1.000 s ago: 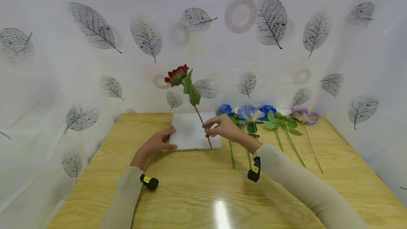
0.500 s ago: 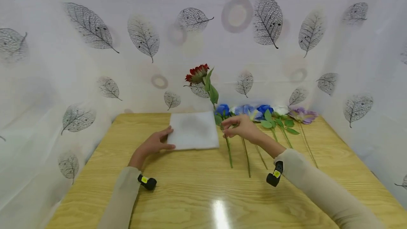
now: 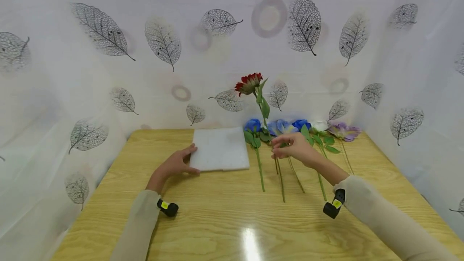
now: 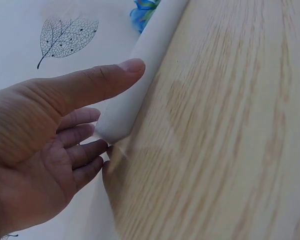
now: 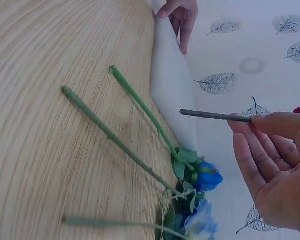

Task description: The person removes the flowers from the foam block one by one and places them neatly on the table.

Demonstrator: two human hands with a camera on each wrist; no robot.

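My right hand (image 3: 298, 148) pinches the stem of a red artificial flower (image 3: 249, 83) between thumb and fingers, holding it upright with a lean to the left. In the right wrist view the lower end of its stem (image 5: 210, 115) sticks out past the fingertips. The hand is above the flowers lying at the back right, in front of a light-blue flower (image 3: 280, 127). My left hand (image 3: 174, 164) touches the left edge of a flat white pad (image 3: 219, 150), thumb and fingers spread apart. The left wrist view has its fingertips at the pad's corner (image 4: 121, 122).
Right of the pad lie a blue rose (image 3: 252, 125), another blue rose (image 3: 301, 124), a white flower (image 3: 320, 126) and a purple flower (image 3: 344, 131), stems toward the front. A leaf-patterned curtain (image 3: 232, 51) stands behind the wooden table (image 3: 217, 212).
My right hand has carried the red flower to the right, from over the white pad to above the lying flowers. The left hand has stayed at the pad's edge.
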